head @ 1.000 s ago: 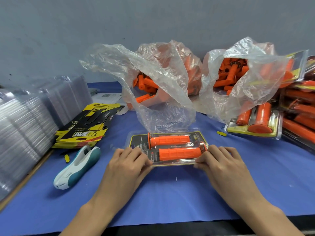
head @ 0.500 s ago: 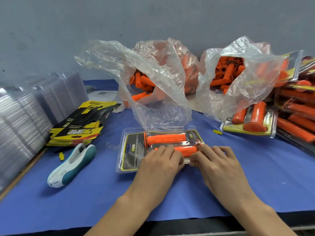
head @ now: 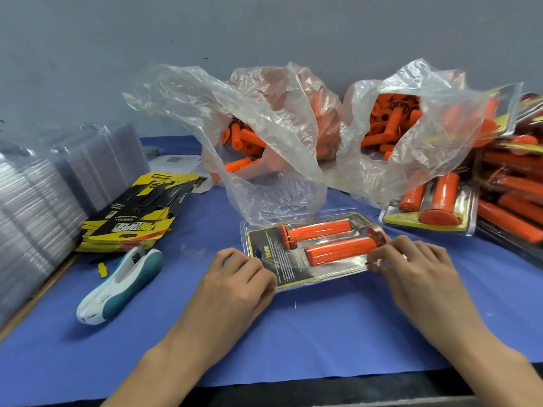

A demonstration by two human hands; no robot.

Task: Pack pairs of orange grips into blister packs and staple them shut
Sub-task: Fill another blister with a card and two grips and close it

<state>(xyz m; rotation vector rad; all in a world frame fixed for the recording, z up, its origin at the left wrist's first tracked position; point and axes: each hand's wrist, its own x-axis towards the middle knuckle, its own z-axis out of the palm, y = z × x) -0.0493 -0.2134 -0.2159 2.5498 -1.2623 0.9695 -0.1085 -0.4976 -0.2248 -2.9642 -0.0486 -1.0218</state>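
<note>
A clear blister pack [head: 296, 267] with a black and yellow card lies on the blue mat, tilted a little. Two orange grips [head: 338, 249] sit side by side inside it. My left hand [head: 238, 286] grips the pack's near left corner with curled fingers. My right hand [head: 411, 265] pinches the pack's right edge at its near corner. A white and teal stapler [head: 120, 284] lies on the mat to the left, apart from both hands.
Two open plastic bags [head: 264, 136] of loose orange grips stand behind the pack. Filled packs [head: 440, 207] pile up at the right. A stack of printed cards [head: 132, 218] and stacks of clear blister shells [head: 44, 201] stand at the left.
My left hand moved from the pack's middle back to its left corner. The right hand slid to the right edge. The pack turned slightly and now lies tilted.
</note>
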